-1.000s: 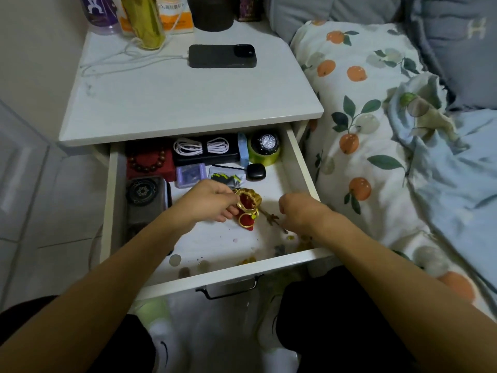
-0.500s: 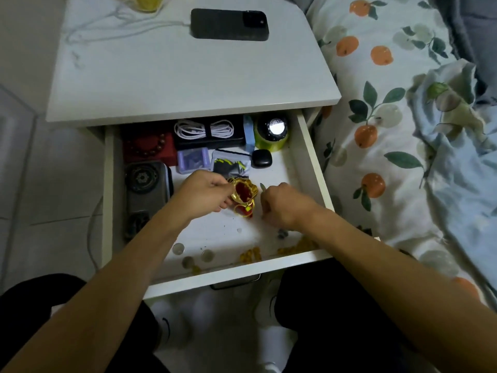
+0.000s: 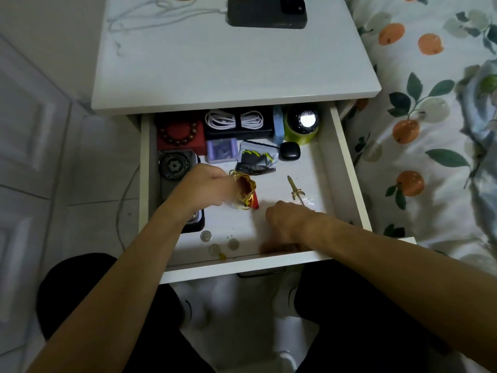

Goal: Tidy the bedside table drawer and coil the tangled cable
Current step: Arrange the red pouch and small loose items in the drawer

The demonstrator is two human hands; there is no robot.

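Note:
The white drawer (image 3: 347,170) stands pulled out under the bedside table top (image 3: 228,71). My left hand (image 3: 209,187) grips a small red and gold pouch (image 3: 246,189) by its open mouth, just above the drawer floor. My right hand (image 3: 282,222) reaches down at the drawer's front edge; its fingertips are blurred and hidden. A tiny gold sword (image 3: 295,187) lies loose on the drawer floor to the right of the pouch. A coiled white cable (image 3: 234,120) rests on a black box at the back. A loose white cable (image 3: 150,14) sprawls on the table top, plugged into a black phone (image 3: 266,12).
At the drawer's back are a red box with a bead bracelet (image 3: 178,133), a purple case (image 3: 222,149), a plastic bag (image 3: 256,160), a black earbud case (image 3: 290,151) and a green round tin (image 3: 302,125). A black device (image 3: 174,165) lies on the left. Three coins (image 3: 205,235) sit near the front. The bed (image 3: 430,103) is to the right.
My right hand has drawn back from beside the pouch to the drawer's front edge, uncovering the gold sword. My left hand still holds the pouch. The view has tilted down.

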